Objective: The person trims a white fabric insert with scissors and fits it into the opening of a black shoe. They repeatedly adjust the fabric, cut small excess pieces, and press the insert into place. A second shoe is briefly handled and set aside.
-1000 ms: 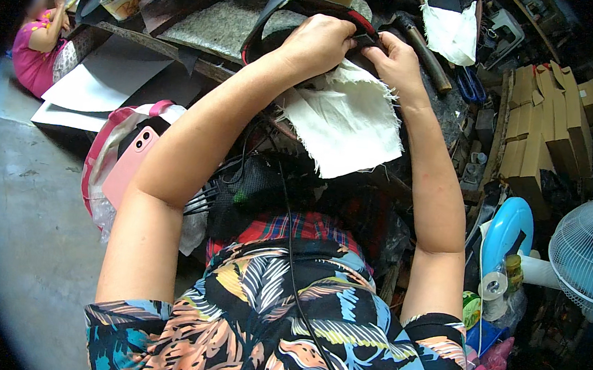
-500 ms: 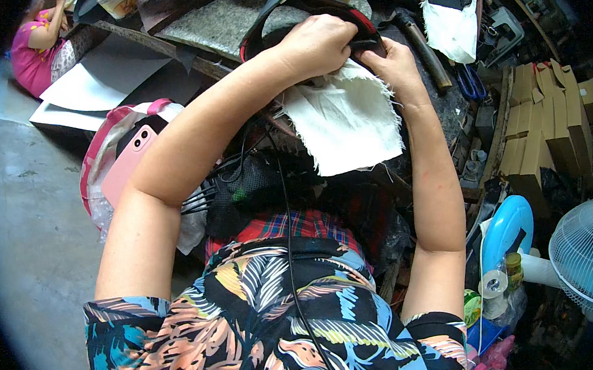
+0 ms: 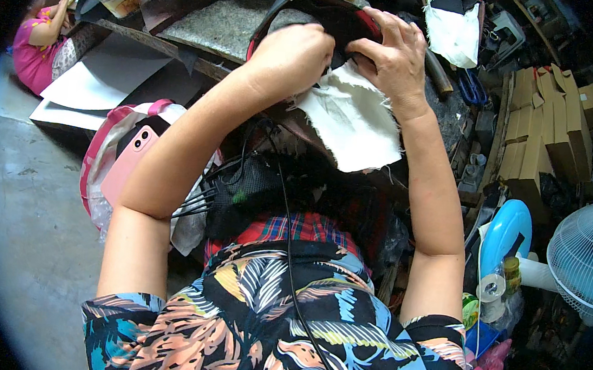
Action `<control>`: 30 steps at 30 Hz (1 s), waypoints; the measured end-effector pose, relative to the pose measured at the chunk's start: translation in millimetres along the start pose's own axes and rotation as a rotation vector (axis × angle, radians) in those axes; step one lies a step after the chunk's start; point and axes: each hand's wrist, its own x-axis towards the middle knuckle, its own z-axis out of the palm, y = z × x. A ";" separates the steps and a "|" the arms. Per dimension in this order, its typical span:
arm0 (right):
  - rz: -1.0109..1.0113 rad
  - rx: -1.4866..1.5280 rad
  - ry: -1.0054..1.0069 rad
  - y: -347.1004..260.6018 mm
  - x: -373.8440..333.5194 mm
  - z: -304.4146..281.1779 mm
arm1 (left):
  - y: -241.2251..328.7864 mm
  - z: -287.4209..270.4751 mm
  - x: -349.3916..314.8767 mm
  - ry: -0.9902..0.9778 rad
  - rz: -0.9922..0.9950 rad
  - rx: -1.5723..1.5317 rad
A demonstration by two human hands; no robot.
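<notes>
You appear to be in the middle of handling the dark band (image 3: 324, 4) where the white cloth (image 3: 355, 123) meets it. The next move seems to call for a firm pinch on that meeting place, with the band kept steady and the cloth's frayed edge clear of your fingers.

Your left grip (image 3: 295, 54) is curled narrow and slightly blurred; you have it at the near side of the band, but I cannot tell whether it pinches anything. Your right grip (image 3: 399, 60) is partly open, thumb apart from the fingers, with the index finger by the band's red edge; whether it touches is unclear.

The band arches beyond and between your grips. The cloth hangs on your side of them, its top between the two. Beyond your left grip lies the counter (image 3: 211, 29); just right of your right grip is a rod (image 3: 439, 74).
</notes>
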 end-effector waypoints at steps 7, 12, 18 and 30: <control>0.280 0.298 -0.301 25.3 0.1 22.7 | 8.8 3.5 -19.4 0.017 0.217 -0.065; 0.458 0.526 -0.382 30.1 0.2 30.7 | 9.7 9.1 -15.4 -0.011 0.268 0.055; 0.525 0.820 -0.145 27.0 -5.0 26.5 | 12.4 7.4 -3.6 -0.142 0.235 0.124; 0.646 1.092 -0.317 31.9 -6.0 -21.8 | 18.8 -2.3 18.4 -0.361 0.146 0.149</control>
